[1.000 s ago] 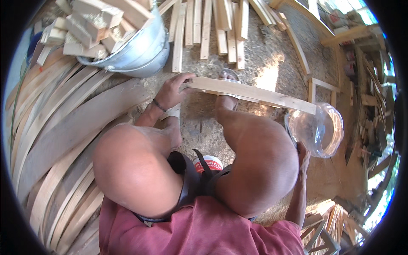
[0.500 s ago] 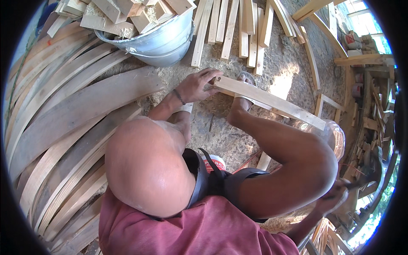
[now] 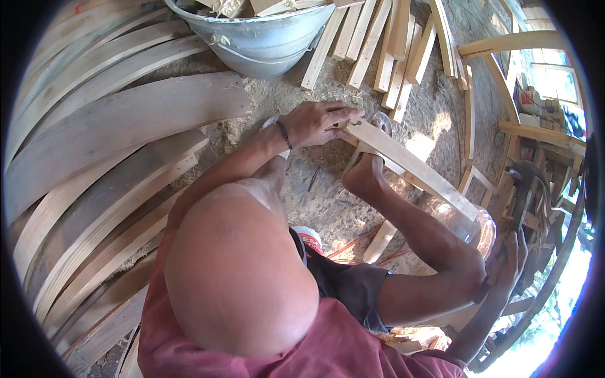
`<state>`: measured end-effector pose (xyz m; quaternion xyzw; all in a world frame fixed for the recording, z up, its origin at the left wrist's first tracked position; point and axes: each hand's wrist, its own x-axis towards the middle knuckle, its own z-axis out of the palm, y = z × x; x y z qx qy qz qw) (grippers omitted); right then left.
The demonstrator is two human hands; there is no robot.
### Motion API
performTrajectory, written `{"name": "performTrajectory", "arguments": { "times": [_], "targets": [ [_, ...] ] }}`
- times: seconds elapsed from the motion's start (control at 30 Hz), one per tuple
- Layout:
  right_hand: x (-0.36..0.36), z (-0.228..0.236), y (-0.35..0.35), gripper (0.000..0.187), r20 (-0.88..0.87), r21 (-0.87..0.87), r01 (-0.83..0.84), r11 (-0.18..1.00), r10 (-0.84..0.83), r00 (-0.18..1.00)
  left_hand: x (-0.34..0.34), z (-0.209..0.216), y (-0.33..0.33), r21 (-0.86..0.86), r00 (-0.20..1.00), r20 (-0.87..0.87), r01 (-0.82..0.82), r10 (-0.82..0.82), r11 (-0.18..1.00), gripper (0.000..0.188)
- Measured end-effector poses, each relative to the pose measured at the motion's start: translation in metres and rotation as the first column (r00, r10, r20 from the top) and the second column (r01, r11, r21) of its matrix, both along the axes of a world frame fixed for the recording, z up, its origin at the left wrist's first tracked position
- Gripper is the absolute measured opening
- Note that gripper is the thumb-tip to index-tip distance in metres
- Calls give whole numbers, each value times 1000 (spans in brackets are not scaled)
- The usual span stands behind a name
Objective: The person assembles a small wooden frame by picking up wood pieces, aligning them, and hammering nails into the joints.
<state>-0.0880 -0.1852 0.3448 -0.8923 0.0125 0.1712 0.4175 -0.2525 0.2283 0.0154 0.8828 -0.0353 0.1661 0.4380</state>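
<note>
My left hand (image 3: 320, 123), with a dark band at its wrist, is closed at the near-left end of a pale wooden strip (image 3: 413, 169). Its fingertips press that end; whether they also pinch a nail is too small to tell. The strip slopes down to the right, across my foot, over a second narrow piece of wood below it. Out at the far right my right hand (image 3: 509, 261) is wrapped round the handle of a hammer (image 3: 524, 183), its dark head raised upward. The hammer is apart from the wood.
A metal tub (image 3: 258, 41) of wood offcuts stands at the top. Several cut strips (image 3: 372, 47) lie beside it. Long curved boards (image 3: 126, 135) are stacked on the left. A clear plastic container (image 3: 484, 232) touches the strip's lower end. A white-and-red bucket (image 3: 309, 238) sits between my legs.
My right hand has lifted the hammer up from lower right. The view has shifted, and my left hand stays at the strip's end.
</note>
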Motion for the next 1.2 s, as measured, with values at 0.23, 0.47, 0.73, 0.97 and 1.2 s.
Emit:
{"name": "performTrajectory", "arguments": {
  "times": [0.23,0.47,0.73,0.97,1.2],
  "targets": [
    [92,-41,55,33,-364,-169,-381,909,302,881,-3,6,4,-56,998,60,-11,14,998,58],
    [104,-44,44,26,-557,-406,-327,853,53,829,1,-3,-5,7,995,71,-64,63,998,60],
    [105,-44,26,21,-593,-452,-291,843,-40,804,-1,-13,-1,43,996,76,-53,49,998,61],
    [71,-30,64,21,-523,-641,-321,698,-90,848,1,-17,-4,24,999,42,-26,25,999,64],
    [75,-36,31,25,-532,-520,-341,783,16,847,-1,-10,2,-2,998,-41,42,-42,999,70]
  ]
}}
